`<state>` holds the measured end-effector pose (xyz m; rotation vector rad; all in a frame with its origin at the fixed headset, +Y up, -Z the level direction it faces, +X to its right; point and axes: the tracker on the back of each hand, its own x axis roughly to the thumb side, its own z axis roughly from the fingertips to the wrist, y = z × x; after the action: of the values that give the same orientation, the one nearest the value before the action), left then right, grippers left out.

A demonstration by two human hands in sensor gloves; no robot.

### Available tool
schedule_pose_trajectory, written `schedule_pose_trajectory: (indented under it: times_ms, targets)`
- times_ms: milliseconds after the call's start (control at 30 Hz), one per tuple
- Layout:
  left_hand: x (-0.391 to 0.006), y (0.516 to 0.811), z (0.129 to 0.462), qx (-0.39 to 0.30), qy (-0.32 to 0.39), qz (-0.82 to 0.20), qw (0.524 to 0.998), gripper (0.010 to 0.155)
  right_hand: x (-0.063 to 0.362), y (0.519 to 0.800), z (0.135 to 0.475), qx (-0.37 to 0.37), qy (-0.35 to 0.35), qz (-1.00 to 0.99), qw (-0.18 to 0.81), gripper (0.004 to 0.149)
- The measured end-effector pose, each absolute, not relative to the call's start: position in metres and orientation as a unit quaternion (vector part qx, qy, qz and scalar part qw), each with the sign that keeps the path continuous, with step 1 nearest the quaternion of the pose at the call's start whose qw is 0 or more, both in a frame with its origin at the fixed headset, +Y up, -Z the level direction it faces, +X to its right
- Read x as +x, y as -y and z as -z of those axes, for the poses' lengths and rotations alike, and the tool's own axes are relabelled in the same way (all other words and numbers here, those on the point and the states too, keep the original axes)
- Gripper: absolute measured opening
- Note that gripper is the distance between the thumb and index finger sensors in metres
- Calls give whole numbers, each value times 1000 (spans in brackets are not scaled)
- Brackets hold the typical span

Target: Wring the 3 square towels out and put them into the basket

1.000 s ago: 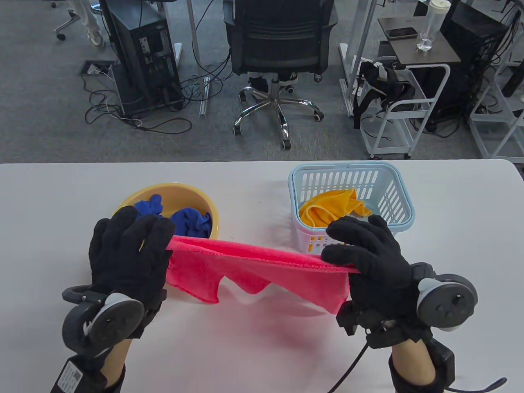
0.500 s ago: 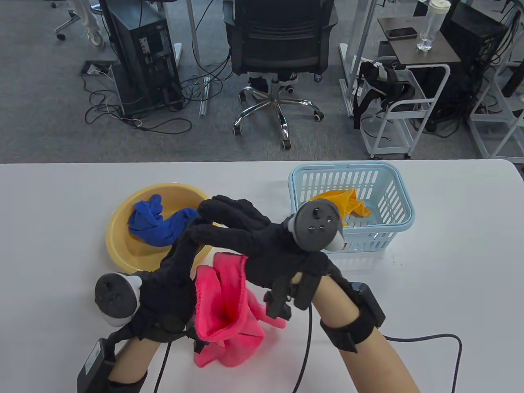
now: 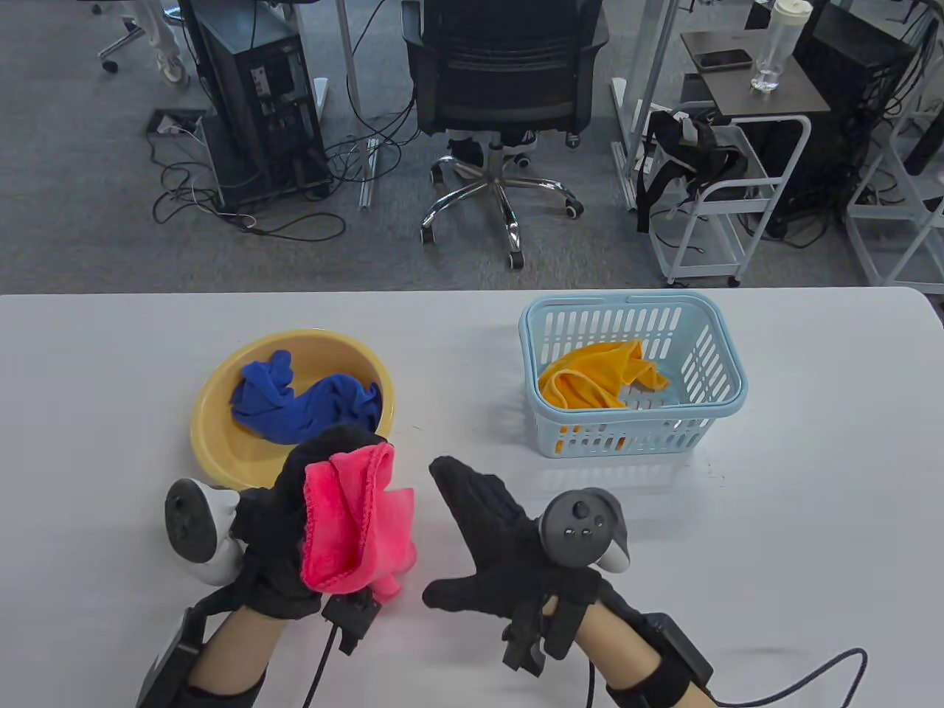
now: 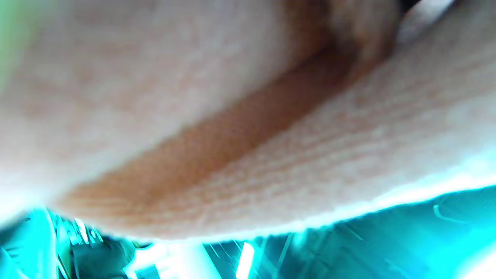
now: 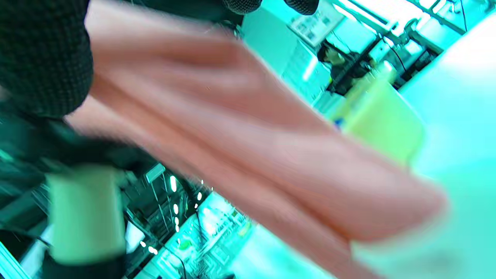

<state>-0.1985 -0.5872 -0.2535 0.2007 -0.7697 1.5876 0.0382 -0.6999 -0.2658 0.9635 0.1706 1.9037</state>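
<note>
— Gripping what, that left hand (image 3: 284, 538)?

— The pink towel (image 3: 354, 520), bunched and folded against its palm, fingers curled behind the cloth, held up over the white table (image 3: 811, 479). Its own wrist view shows only blurred pale cloth (image 4: 232, 128) filling the lens.

— And the right hand (image 3: 501, 546)?

— Fingers spread and straight, holding nothing, just beside the pink towel and apart from it. Its wrist view catches that towel (image 5: 252, 155) as a blurred slanted band, with the other glove (image 5: 42, 58) at top left.

— Any writing to read?

— None I can make out.

— Farther out?

— A blue towel (image 3: 302, 402) lies in the yellow bowl (image 3: 214, 435), just beyond the left hand. An orange towel (image 3: 597, 376) sits inside the light blue basket (image 3: 726, 383), off to the right.
</note>
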Motion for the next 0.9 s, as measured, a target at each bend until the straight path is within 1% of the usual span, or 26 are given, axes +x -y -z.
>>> schedule_pose_trajectory:
  times_ms: [33,67,100,133,167,233,267,300,367,433,467,500,533,567,600,633,667,700,733,767,800,833,867,900]
  targets:
    - [-192,589,251,74,339,-701,623,50,30,716,266,399,-86,-787,462,121]
    - [-186,591,249,59,344,-706,616,50,23,726,266,410,-118,-794,434,123]
    - [-182,592,247,51,350,-709,610,50,21,730,266,411,-125,-800,419,123]
    - [-178,593,245,35,356,-714,602,50,19,733,267,412,-112,-809,403,121]
    - [-175,594,244,19,361,-718,594,50,19,735,269,406,-84,-818,400,111]
    - [-174,593,242,4,372,-718,589,50,30,734,276,384,-64,-829,402,61]
    - [-177,591,242,8,370,-713,595,51,39,734,279,374,-49,-827,417,51]
    - [-181,589,243,12,369,-705,605,50,51,732,281,356,-31,-824,440,46]
    - [-193,582,246,21,373,-692,618,50,76,724,286,320,6,-817,480,45]
    - [-204,579,250,-6,365,-675,641,50,98,708,285,287,64,-809,509,42]
    - [-208,581,252,-23,377,-662,648,50,103,701,283,279,95,-812,505,41]
    - [-211,590,254,-30,379,-654,654,49,107,689,279,272,142,-820,483,40]
    - [-212,597,255,-34,368,-655,659,49,108,681,276,274,167,-827,461,40]
    - [-212,613,256,-49,332,-668,664,48,106,671,269,282,200,-840,418,41]
    - [-210,636,259,-78,303,-677,666,48,102,662,261,290,233,-851,371,41]
    - [-207,655,261,-108,295,-676,667,48,94,654,251,304,268,-862,304,42]
    - [-204,671,263,-140,290,-677,662,48,89,650,245,315,287,-866,261,43]
    - [-197,697,265,-192,285,-690,638,50,78,647,235,327,317,-870,190,43]
    - [-192,712,265,-220,279,-697,623,52,72,647,229,338,335,-867,148,44]
    - [-182,731,264,-271,272,-704,597,59,60,647,221,350,351,-863,93,44]
    - [-175,741,262,-312,267,-702,582,69,55,649,218,354,353,-863,71,44]
    - [-168,748,259,-355,278,-691,565,79,47,651,213,362,354,-861,43,45]
    - [-161,751,258,-378,303,-672,560,84,41,653,211,373,356,-857,25,45]
    - [-158,752,256,-385,307,-654,575,86,38,654,210,377,353,-856,16,45]
